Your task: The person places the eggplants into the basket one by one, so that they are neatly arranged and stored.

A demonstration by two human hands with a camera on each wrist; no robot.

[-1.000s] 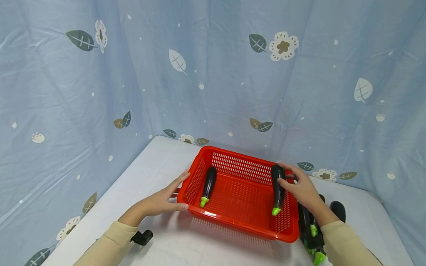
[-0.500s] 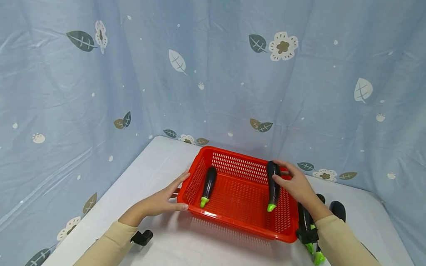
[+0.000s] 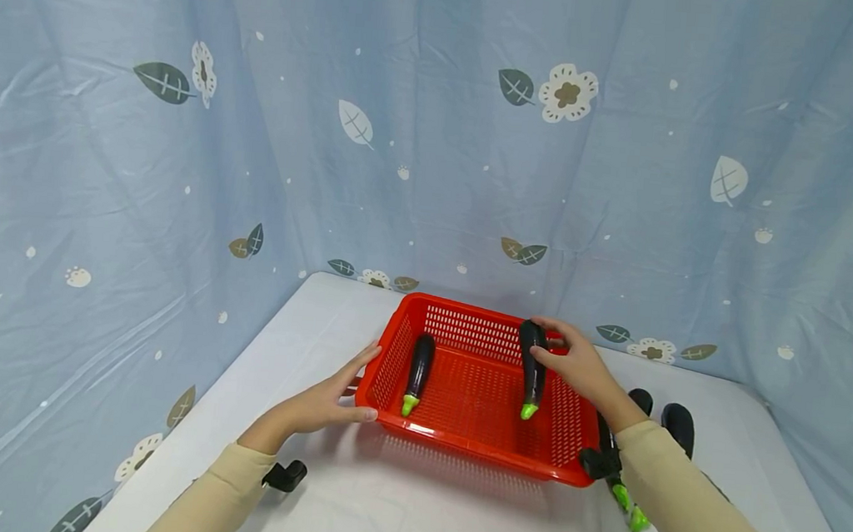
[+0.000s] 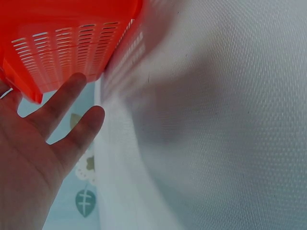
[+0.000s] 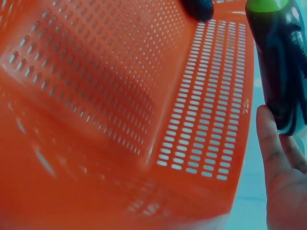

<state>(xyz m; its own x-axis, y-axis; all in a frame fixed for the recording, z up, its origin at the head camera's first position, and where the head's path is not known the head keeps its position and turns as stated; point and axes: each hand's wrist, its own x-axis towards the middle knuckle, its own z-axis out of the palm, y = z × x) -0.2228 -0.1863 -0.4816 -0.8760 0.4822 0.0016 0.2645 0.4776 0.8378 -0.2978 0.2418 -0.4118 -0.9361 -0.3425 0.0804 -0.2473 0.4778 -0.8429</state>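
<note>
Your right hand [image 3: 576, 365] gripped a dark eggplant [image 3: 534, 366] over the right half of the red basket [image 3: 472, 395], its green stem end toward the near edge, while your left hand [image 3: 321, 400] was spread wide at the basket's left edge. A second eggplant [image 3: 420, 366] lay inside near that edge; more eggplants [image 3: 679, 426] rested on the white surface [image 3: 333, 501] beyond the right edge.

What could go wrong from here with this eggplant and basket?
The right hand grips an eggplant toward its dark end, so it could swing or slip. The black device by that wrist appears close to the red basket and might catch its rim. The left hand lies open at the basket's side, so a bump might shift it.
</note>
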